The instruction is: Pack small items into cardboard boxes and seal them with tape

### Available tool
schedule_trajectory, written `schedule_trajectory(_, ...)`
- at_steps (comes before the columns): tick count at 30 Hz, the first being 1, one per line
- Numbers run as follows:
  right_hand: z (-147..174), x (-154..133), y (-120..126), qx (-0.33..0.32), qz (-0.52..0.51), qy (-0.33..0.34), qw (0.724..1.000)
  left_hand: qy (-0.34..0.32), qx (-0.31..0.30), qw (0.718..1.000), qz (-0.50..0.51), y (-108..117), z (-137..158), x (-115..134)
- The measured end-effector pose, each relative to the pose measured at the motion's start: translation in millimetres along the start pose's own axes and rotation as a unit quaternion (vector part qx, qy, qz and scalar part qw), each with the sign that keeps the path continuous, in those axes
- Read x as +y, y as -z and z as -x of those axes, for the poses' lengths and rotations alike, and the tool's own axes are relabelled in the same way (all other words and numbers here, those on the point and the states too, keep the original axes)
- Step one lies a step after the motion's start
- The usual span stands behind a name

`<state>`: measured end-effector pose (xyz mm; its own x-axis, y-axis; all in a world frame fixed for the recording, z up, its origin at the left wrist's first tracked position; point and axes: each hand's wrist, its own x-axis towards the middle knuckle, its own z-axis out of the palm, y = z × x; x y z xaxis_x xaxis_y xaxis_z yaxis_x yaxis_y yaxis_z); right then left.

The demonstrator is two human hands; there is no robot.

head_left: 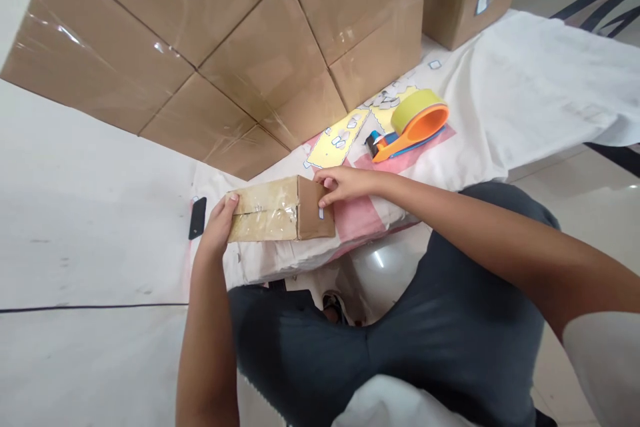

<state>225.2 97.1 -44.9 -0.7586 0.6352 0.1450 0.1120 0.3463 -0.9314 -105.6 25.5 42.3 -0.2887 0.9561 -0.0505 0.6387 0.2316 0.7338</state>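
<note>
A small cardboard box (265,210) with clear tape along its top lies on the cloth-covered table in front of me. My left hand (220,220) grips its left end, thumb on top. At the opposite end is my right hand (345,185), its fingers curled against the far corner and its thumb on the end face. Just below that thumb a small white label (321,212) shows on the box. Beyond my right hand lies a yellow sheet of stickers (330,150), partly used.
An orange tape dispenser (415,127) with a yellowish roll lies right of the sheet. Stacked taped cartons (270,60) form a wall behind, and another labelled carton (475,0) stands at back right. A black phone-like object (198,218) lies left of my left hand.
</note>
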Motion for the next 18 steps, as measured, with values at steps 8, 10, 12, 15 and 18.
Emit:
schedule_trajectory(8,7,-20,0,0.005,0.069,-0.006,0.998,0.009,-0.025,0.997,0.072,-2,-4,-2)
schedule_trajectory(10,10,-21,-1,-0.001,0.068,-0.005,0.998,0.009,-0.033,0.996,0.086,-3,-6,-3)
schedule_trajectory(12,15,-20,-4,-0.004,0.072,0.003,0.997,0.006,-0.038,0.995,0.09,-4,-8,-5)
schedule_trajectory(15,19,-16,-13,0.037,0.082,0.008,0.996,0.002,-0.042,0.994,0.097,-4,-10,-6)
schedule_trajectory(18,18,-13,-27,0.095,0.038,0.002,0.995,-0.003,-0.043,0.994,0.104,-4,-8,-4)
